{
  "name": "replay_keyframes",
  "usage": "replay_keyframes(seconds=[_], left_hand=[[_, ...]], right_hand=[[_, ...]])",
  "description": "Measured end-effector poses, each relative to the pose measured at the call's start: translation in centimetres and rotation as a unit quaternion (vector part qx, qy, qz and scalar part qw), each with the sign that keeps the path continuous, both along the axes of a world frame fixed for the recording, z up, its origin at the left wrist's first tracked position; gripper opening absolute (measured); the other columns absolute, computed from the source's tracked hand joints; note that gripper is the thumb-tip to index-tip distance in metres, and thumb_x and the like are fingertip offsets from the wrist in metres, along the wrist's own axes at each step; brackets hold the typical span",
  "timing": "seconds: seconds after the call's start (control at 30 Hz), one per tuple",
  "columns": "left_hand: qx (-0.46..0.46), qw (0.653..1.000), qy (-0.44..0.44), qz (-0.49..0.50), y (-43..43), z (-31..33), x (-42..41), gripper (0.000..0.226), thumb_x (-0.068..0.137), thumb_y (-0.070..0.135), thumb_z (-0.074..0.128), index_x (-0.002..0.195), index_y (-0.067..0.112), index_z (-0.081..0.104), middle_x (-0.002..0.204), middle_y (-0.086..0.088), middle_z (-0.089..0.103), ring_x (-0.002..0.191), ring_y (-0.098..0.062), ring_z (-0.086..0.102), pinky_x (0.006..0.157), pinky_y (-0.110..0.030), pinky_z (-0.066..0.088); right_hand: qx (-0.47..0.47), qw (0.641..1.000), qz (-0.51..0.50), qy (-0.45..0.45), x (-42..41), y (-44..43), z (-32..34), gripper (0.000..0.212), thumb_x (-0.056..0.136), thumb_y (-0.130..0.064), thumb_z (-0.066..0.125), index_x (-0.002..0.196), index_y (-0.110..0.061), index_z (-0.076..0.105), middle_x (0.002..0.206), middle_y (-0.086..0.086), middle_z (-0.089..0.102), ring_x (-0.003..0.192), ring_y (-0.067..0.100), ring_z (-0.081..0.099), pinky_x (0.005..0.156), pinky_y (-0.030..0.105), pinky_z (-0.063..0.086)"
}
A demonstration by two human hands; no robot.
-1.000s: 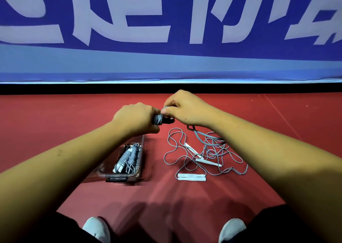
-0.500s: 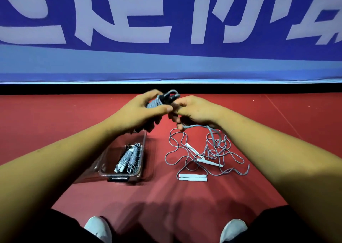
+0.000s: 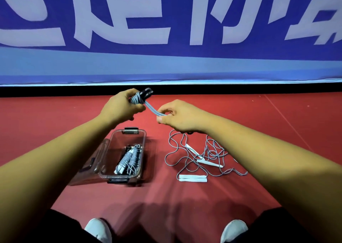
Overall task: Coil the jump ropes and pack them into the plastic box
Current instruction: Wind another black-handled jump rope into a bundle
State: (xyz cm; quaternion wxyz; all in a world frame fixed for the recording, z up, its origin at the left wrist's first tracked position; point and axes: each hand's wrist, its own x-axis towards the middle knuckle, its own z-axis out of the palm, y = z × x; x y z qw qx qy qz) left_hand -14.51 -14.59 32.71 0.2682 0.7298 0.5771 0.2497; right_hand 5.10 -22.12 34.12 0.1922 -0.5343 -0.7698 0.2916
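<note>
Left grip (image 3: pixel 120 107) is curled tight round a wound jump rope bundle (image 3: pixel 137 99), held up above the floor w/ two black handles (image 3: pixel 146 92) poking out past the thumb side, toward the wall. Right grip (image 3: pixel 177 116), just beside it and a bit lower, pinches the rope tail (image 3: pixel 153 110) btwn thumb and fingers. The tail is a doubled grey strand running taut from the bundle's wraps down-right to the pinch. Grips are close but not touching.

Plastic box (image 3: pixel 142 138) sits on the red floor (image 3: pixel 55 124) below the left grip. It is clear and rectangular, w/ dark latches at near and far ends, and its clear lid (image 3: pixel 87 168) lies against its left side. Inside, toward the near-right part, lie coiled ropes (image 3: pixel 129 161), grey cord wrapped round handles. At least two bundles lie side by side; exact no. can't be told.

Right of the box and apart from it, loose ropes (image 3: pixel 209 156) lie tangled on the floor, grey cord in loops w/ white handles (image 3: pixel 192 178). One pair lies parallel at the near edge; others cross mid-tangle.

Writing: blue banner (image 3: pixel 166 63) along the back wall carries big white characters, cropped at the top edge, so not readable as whole words.

White shoes (image 3: pixel 98 228) show at the bottom edge, one each side.
</note>
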Motion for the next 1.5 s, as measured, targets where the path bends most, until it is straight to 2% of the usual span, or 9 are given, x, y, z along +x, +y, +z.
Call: replay_keyframes(seconds=[0.13, 0.3, 0.47, 0.73, 0.87, 1.0, 1.2, 1.3, 1.5], left_hand=[[0.075, 0.958, 0.275, -0.023, -1.4, -0.1, 1.0, 0.034, 0.076, 0.042, 0.071, 0.108, 0.04, 0.06, 0.102, 0.002, 0.07, 0.091, -0.028, 0.066, 0.074, -0.033, 0.049], [0.139, 0.891, 0.392, -0.182, -3.9, 0.8, 2.7, 0.032, 0.078, 0.046, 0.067, 0.109, 0.038, 0.062, 0.087, 0.004, 0.067, 0.091, -0.028, 0.064, 0.065, -0.03, 0.038], [0.03, 0.955, 0.16, -0.25, -4.7, 2.3, 2.7, 0.044, 0.065, 0.078, 0.067, 0.076, 0.036, 0.063, 0.051, 0.006, 0.049, 0.05, -0.012, 0.048, 0.051, -0.027, 0.037], [-0.123, 0.958, -0.201, -0.164, -6.4, 3.4, 3.3, 0.011, 0.092, 0.013, 0.066, 0.092, 0.003, 0.063, 0.064, -0.013, 0.048, 0.037, -0.01, 0.045, 0.036, -0.015, 0.037], [-0.113, 0.973, -0.174, -0.104, -4.9, 3.0, 2.9, 0.01, 0.085, 0.007, 0.071, 0.082, 0.014, 0.064, 0.059, -0.001, 0.053, 0.048, -0.015, 0.047, 0.05, -0.026, 0.047], [-0.129, 0.979, -0.159, -0.008, -3.1, 1.5, 2.4, 0.01, 0.082, 0.006, 0.068, 0.078, 0.015, 0.065, 0.057, -0.005, 0.055, 0.051, -0.021, 0.048, 0.053, -0.028, 0.042], [-0.155, 0.986, -0.049, -0.039, -3.2, -1.0, 2.4, 0.01, 0.081, 0.008, 0.069, 0.084, 0.017, 0.065, 0.062, -0.009, 0.062, 0.05, -0.021, 0.052, 0.046, -0.025, 0.043], [-0.13, 0.984, 0.087, -0.084, -3.4, -1.2, 2.5, 0.014, 0.08, 0.012, 0.069, 0.08, 0.022, 0.06, 0.057, -0.001, 0.062, 0.045, -0.018, 0.053, 0.045, -0.025, 0.047], [-0.15, 0.926, 0.264, -0.223, -3.6, 0.1, 2.5, 0.017, 0.08, 0.013, 0.071, 0.095, 0.01, 0.063, 0.057, 0.003, 0.056, 0.031, 0.003, 0.045, 0.037, -0.012, 0.038]], right_hand=[[0.063, 0.996, 0.033, -0.053, -0.6, 0.0, 1.4, 0.033, 0.09, -0.025, 0.065, 0.069, 0.0, 0.061, 0.059, 0.007, 0.041, 0.054, 0.016, 0.03, 0.05, 0.031, 0.023], [0.124, 0.991, -0.021, -0.049, 0.7, 1.0, 1.8, 0.023, 0.089, -0.024, 0.065, 0.077, -0.006, 0.072, 0.073, 0.009, 0.069, 0.071, 0.025, 0.06, 0.065, 0.033, 0.046], [0.072, 0.991, -0.092, 0.059, 2.3, 1.4, 1.7, 0.021, 0.09, -0.029, 0.067, 0.075, -0.014, 0.068, 0.062, 0.003, 0.063, 0.056, 0.019, 0.052, 0.054, 0.028, 0.04], [-0.108, 0.965, -0.11, 0.213, 2.1, 1.3, -0.5, 0.023, 0.1, -0.024, 0.05, 0.083, -0.016, 0.064, 0.057, 0.0, 0.038, 0.043, 0.013, 0.029, 0.048, 0.022, 0.028], [-0.014, 0.988, -0.099, 0.12, 1.6, 1.0, 0.1, 0.024, 0.102, -0.018, 0.046, 0.107, -0.012, 0.068, 0.062, 0.005, 0.042, 0.049, 0.013, 0.033, 0.044, 0.019, 0.03], [0.063, 0.996, -0.04, -0.04, 0.2, 0.5, 0.5, 0.026, 0.101, -0.019, 0.047, 0.089, -0.01, 0.068, 0.059, -0.003, 0.047, 0.054, 0.011, 0.041, 0.055, 0.022, 0.034], [0.108, 0.958, 0.012, -0.267, -0.6, -1.4, 0.6, 0.029, 0.099, -0.032, 0.046, 0.075, -0.018, 0.041, 0.088, 0.013, 0.06, 0.089, 0.034, 0.058, 0.065, 0.031, 0.032], [0.165, 0.924, 0.05, -0.341, -0.5, -1.7, 0.9, 0.017, 0.098, -0.032, 0.048, 0.094, -0.018, 0.057, 0.106, 0.01, 0.066, 0.098, 0.033, 0.062, 0.067, 0.032, 0.035], [0.197, 0.925, 0.116, -0.304, -0.6, -1.3, -0.5, 0.015, 0.093, -0.02, 0.054, 0.1, -0.015, 0.066, 0.114, 0.005, 0.057, 0.103, 0.027, 0.058, 0.072, 0.033, 0.038]])
